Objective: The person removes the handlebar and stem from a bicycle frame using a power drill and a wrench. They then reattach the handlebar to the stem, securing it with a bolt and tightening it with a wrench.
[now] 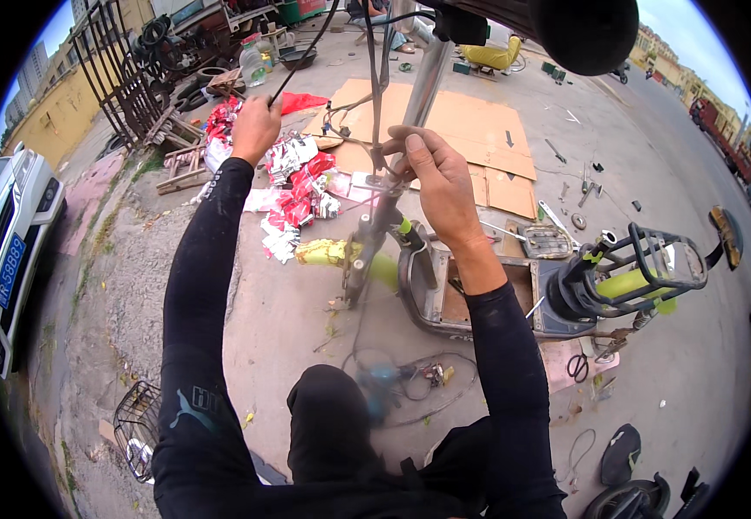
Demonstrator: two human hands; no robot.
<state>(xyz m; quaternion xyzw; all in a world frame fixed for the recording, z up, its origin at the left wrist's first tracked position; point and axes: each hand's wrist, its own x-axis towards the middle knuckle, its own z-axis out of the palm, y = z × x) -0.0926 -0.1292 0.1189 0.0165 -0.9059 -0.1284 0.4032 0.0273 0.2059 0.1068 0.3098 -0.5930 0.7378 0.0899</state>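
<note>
My left hand (257, 130) is closed around a thin black cable (310, 50) that runs up toward the handlebar. Beside the silver steering tube (431, 76) of a partly stripped electric scooter, my right hand (441, 186) has its thumb and fingers bent about a bundle of dark hanging cables (378, 112); the exact grip is partly hidden. Loose wires with small connectors (332, 125) stick out left of the bundle. Below, the scooter's footboard (453, 324) has an open compartment, and a black rear rack (665, 259) stands at its right end.
Flattened cardboard (470, 130) lies behind the scooter, with red and white wrappers (302, 186) to the left. Tools, including a wrench (557, 216) and scissors (578, 368), are scattered at the right. A white car (16, 246) is parked at left; a wire basket (137, 424) sits lower left.
</note>
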